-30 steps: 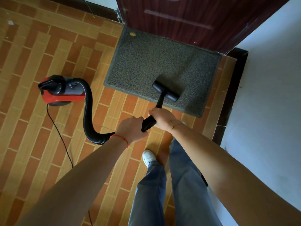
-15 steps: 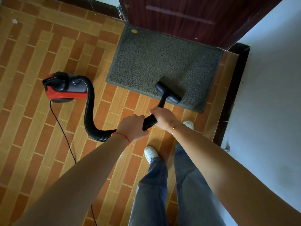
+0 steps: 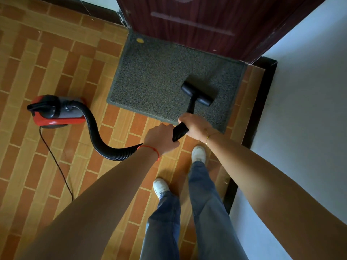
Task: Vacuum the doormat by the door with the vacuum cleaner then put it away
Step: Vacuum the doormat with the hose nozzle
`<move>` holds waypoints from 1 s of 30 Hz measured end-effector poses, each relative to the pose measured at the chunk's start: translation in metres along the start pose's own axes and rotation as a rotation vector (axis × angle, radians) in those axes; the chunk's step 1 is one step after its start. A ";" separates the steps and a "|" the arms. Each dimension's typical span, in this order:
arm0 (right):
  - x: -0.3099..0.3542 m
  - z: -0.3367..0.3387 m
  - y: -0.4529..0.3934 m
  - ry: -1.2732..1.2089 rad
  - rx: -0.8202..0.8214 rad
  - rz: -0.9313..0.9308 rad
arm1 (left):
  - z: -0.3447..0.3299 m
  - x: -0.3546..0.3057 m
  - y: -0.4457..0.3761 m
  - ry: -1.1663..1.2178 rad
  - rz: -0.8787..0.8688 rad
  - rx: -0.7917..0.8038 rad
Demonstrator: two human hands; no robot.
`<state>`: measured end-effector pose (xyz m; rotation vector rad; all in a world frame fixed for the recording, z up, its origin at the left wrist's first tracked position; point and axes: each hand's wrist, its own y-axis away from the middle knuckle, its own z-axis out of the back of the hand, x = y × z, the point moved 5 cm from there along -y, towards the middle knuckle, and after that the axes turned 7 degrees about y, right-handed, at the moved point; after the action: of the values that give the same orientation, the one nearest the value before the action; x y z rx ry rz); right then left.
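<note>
Under you spreads the floor of orange and tan brick-pattern tiles (image 3: 56,76), and past your fingers, at the far end, stands the dark red-brown wooden door (image 3: 206,19), with the white wall (image 3: 309,91) off to the right of your right hand. Just beyond your fingers lies the grey rectangular looped-pile doormat (image 3: 159,76), its far edge against the foot of the door. To the left of your left hand, on the tiles and near the mat's near-left corner, sits the red and black canister vacuum cleaner (image 3: 56,111). Its black ribbed hose (image 3: 97,136) curves from the canister down and across to your fingers. Your left hand (image 3: 161,139) grips the hose, fingers curled round it, a red string at the wrist. Your right hand (image 3: 195,126) grips the hose end just ahead of the left, fingers wrapped round it, a thin gold bracelet at the wrist. Beyond your right fingers the black T-shaped floor nozzle (image 3: 197,93) rests on the right half of the mat. A thin black power cord (image 3: 56,164) trails from the canister toward you across the tiles. Below your fingers are your blue jeans and white shoes (image 3: 161,186). A small yellow spot (image 3: 140,40) lies on the mat's far-left corner, well away from your fingers.
</note>
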<state>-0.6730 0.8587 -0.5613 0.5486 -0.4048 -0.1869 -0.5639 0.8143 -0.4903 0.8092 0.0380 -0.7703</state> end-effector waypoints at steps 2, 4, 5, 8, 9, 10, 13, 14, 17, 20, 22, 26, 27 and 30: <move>-0.023 0.017 -0.009 0.021 0.010 0.003 | 0.012 -0.015 -0.022 0.013 0.009 -0.012; -0.045 0.035 -0.018 0.033 0.003 0.005 | 0.023 -0.030 -0.044 0.038 0.018 -0.023; -0.056 0.044 -0.023 0.038 0.002 0.011 | 0.029 -0.037 -0.055 0.050 0.022 -0.026; -0.087 0.065 -0.038 0.052 0.019 0.021 | 0.045 -0.056 -0.086 0.062 0.024 -0.039; -0.097 0.072 -0.042 0.052 0.019 0.019 | 0.050 -0.061 -0.096 0.066 0.027 -0.045; -0.105 0.079 -0.046 0.053 0.015 0.018 | 0.055 -0.067 -0.105 0.074 0.031 -0.052; -0.127 0.096 -0.056 0.060 0.013 0.024 | 0.066 -0.081 -0.129 0.100 0.056 -0.058; -0.132 0.101 -0.060 0.070 0.021 0.029 | 0.069 -0.085 -0.135 0.104 0.063 -0.057; -0.147 0.112 -0.067 0.092 0.049 0.061 | 0.073 -0.094 -0.151 0.117 0.081 -0.048; -0.160 0.118 -0.070 0.099 0.066 0.076 | 0.074 -0.103 -0.162 0.135 0.082 -0.026; -0.167 0.120 -0.070 0.100 0.079 0.078 | 0.075 -0.109 -0.166 0.146 0.080 -0.017; -0.176 0.123 -0.067 0.104 0.089 0.092 | 0.074 -0.120 -0.168 0.195 0.079 -0.014; -0.177 0.123 -0.066 0.108 0.086 0.099 | 0.073 -0.121 -0.167 0.199 0.074 -0.018; -0.179 0.120 -0.061 0.103 0.091 0.105 | 0.070 -0.124 -0.164 0.194 0.059 -0.032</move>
<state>-0.8891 0.8009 -0.5590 0.6219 -0.3420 -0.0396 -0.7753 0.7711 -0.5070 0.8489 0.1989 -0.6317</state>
